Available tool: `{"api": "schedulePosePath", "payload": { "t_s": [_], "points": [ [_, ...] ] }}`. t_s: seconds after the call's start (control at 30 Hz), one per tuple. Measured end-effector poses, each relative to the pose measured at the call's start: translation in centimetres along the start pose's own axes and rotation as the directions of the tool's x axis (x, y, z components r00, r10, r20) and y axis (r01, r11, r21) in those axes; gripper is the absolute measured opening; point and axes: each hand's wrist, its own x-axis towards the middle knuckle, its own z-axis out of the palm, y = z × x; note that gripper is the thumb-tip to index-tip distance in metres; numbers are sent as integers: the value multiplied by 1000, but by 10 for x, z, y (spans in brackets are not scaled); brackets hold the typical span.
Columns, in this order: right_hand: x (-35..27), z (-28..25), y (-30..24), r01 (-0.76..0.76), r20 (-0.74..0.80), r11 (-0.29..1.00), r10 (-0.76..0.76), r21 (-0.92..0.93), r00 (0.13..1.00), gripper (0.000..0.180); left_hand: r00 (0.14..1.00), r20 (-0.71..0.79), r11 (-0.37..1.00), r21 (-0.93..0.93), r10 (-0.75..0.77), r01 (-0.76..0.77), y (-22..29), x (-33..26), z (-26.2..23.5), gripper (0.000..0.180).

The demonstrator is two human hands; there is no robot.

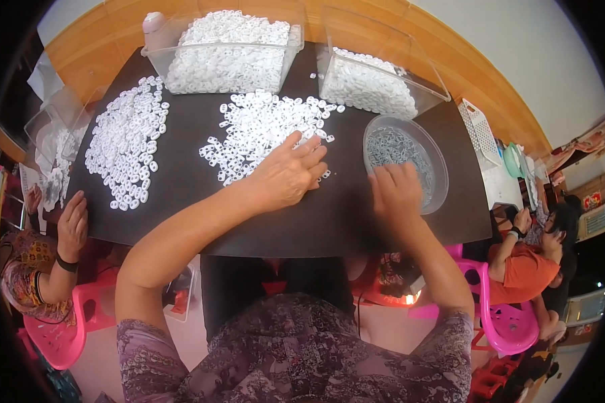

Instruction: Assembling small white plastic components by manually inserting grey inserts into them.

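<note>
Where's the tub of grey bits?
Head view, right side of the dark table: the tub sits in front of the right-hand bin, the right hand at its near edge.

Arms (205, 218) forward — hands (284, 177) apart.

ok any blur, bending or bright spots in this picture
Head view: the dark brown table bows at its front edge, and the picture's corners go black; the right hand looks slightly softer than the left hand; a bright glow shows past the table's front edge.
</note>
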Motion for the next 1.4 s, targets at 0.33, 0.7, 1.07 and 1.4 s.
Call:
{"api": "schedulePosePath", "payload": {
  "t_s": [0.33, 0.7, 1.07, 1.4],
  "points": [
    [80, 128, 45, -135, 304, 979, 177, -152, 936, 24, 979, -201, 988, -154, -29, -2, 65, -24, -15, 31],
    [91, 136, 38, -438, 403, 842, 536, -313, 742, 52, 842, -477, 951, -281, -252, 125, 94, -90, -28, 28],
    [90, 26, 38, -348, 201, 918, 311, 189, 929, 26, 702, -414, 809, -393, -580, 437, 75, -141, -81, 12],
    [-11, -14, 97, -657, 485, 746, 538, 106, 689, 9, 569, -329, 625, -624, -754, 469, 89, -146, -68, 17]
  ]
}}
